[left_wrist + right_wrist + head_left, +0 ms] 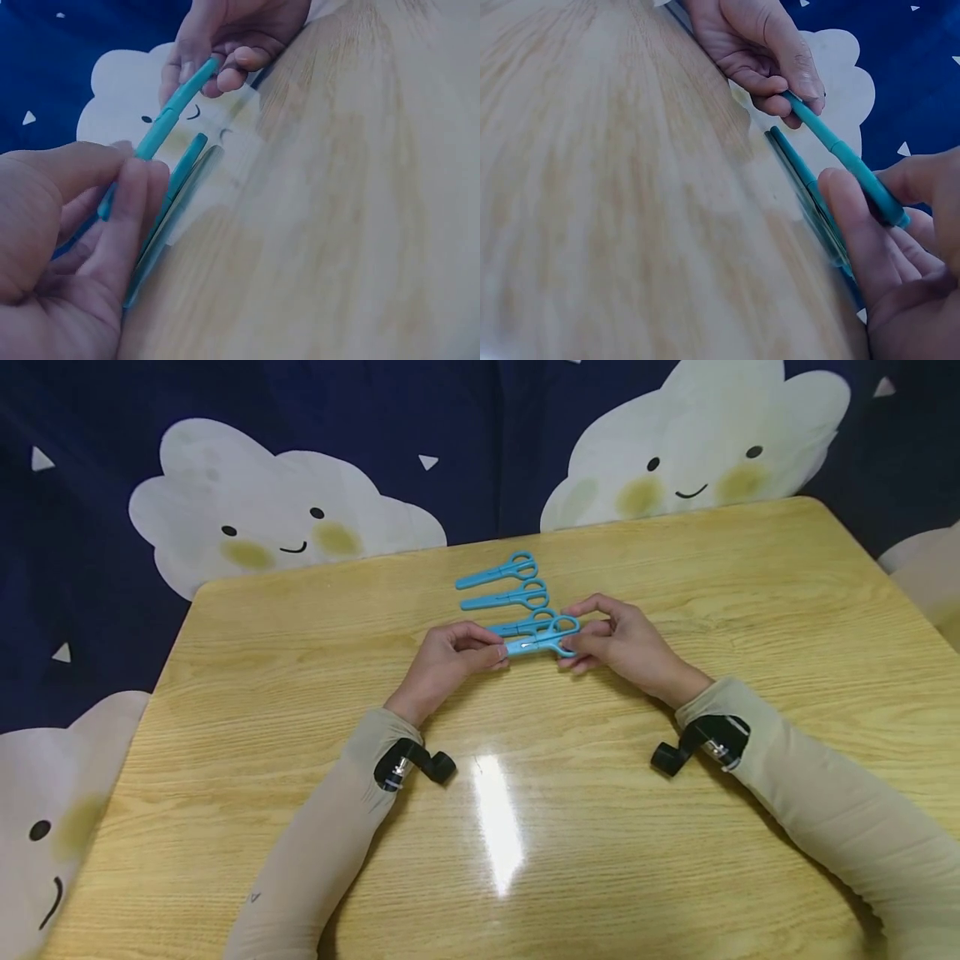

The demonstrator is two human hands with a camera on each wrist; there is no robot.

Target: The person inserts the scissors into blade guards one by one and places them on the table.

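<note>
Between the two hands, a pair of light-blue scissors (534,644) is held raised over the table, as both wrist views show. Thumb and fingers of the left hand (450,662) pinch its blade end, which has a blue cover. At the other end the right hand (633,647) pinches the finger loops (564,625). In the left wrist view the scissors (159,133) appear edge-on, slanting up from the left hand (75,225) to the right hand (232,45). Just behind them, another pair of blue scissors (512,628) lies on the table, partly hidden.
Two more pairs of blue scissors, a farther one (491,576) and a nearer one (498,600), lie in a row beyond the hands, loops to the right. Past the wooden table's (300,610) back edge hangs a dark blue cloth (495,460) with smiling clouds.
</note>
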